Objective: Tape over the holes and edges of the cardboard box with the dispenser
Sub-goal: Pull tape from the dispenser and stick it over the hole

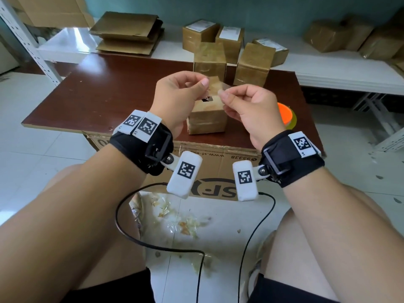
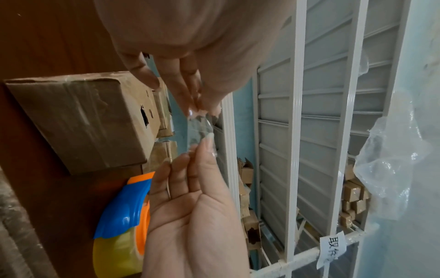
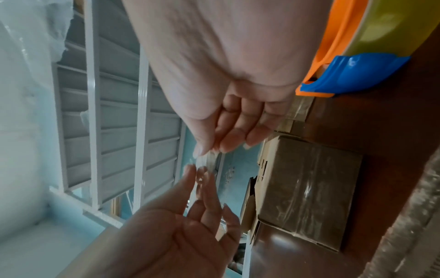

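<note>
A small cardboard box (image 1: 207, 120) wrapped in clear tape stands on the brown board (image 1: 105, 92), with a torn hole (image 1: 206, 99) in its top. Just above that hole, a short strip of clear tape (image 1: 215, 86) is stretched between my hands. My left hand (image 1: 202, 84) pinches its left end between thumb and fingers. The right end is pinched by my right hand (image 1: 223, 94). In the left wrist view the tape strip (image 2: 199, 129) hangs beside the box (image 2: 83, 120). The orange and blue tape dispenser (image 1: 286, 116) lies on the board right of the box, partly hidden by my right wrist.
Several taped boxes (image 1: 253, 64) stand behind the small one, at the board's far edge and on the white shelf (image 1: 341, 68). Flattened cardboard (image 1: 129, 33) lies at the back left. The board rests on a large printed carton (image 1: 209, 169). Tape scraps litter the floor (image 1: 185, 224) between my knees.
</note>
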The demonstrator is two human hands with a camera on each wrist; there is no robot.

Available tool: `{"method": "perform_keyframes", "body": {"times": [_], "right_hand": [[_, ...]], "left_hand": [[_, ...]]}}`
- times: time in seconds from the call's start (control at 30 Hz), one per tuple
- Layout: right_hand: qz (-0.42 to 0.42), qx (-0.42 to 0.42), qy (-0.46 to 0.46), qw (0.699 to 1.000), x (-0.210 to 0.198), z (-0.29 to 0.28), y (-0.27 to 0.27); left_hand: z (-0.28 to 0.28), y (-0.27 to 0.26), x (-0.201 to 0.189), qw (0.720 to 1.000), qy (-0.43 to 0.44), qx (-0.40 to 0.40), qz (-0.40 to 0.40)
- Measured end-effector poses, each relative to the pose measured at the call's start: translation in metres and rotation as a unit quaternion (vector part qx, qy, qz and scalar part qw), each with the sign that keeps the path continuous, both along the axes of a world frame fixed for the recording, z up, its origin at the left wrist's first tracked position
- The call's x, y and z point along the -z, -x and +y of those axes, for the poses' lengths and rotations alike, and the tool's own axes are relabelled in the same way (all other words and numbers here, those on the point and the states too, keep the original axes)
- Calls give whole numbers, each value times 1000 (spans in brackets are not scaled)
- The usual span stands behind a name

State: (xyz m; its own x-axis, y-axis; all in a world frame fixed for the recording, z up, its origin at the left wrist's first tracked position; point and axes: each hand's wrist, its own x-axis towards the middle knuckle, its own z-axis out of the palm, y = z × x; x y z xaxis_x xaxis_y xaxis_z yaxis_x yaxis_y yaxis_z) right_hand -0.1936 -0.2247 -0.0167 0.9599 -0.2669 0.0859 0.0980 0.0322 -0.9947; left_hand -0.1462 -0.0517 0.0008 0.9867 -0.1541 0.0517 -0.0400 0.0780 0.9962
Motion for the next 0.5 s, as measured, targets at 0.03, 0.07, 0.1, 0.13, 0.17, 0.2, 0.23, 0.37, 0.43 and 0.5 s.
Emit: {"method": "perform_keyframes", "body": {"times": [0.03,0.07,0.1,0.13,0.17,0.2,0.23,0.37,0.43,0.5], "right_hand": [[-15,9,19,1000,1,1,-2],[-28,17,41,999,2,2,-4],[-41,23,64,997,2,3,-6],[-51,25,86,995,2,3,-8],[-59,25,104,993,2,2,-9],[-65,26,117,991,1,2,-11],[-72,28,126,989,0,2,-13],[-91,44,134,986,-1,4,-20],[-100,51,140,984,-2,4,-22],[-103,43,148,983,-2,4,-22]], "left_hand": [[1,-3,1,1000,-1,-8,4],[1,-6,1,1000,0,-12,12],[2,-8,0,1000,5,-12,19],[3,-12,1,1000,12,-14,21],[2,-15,1,999,21,-19,19],[2,-18,1,999,28,-23,14],[1,-19,2,999,30,-28,9],[-5,-22,6,998,31,-49,6],[-4,-28,6,996,57,-51,50],[1,-33,3,993,70,-39,81]]}}
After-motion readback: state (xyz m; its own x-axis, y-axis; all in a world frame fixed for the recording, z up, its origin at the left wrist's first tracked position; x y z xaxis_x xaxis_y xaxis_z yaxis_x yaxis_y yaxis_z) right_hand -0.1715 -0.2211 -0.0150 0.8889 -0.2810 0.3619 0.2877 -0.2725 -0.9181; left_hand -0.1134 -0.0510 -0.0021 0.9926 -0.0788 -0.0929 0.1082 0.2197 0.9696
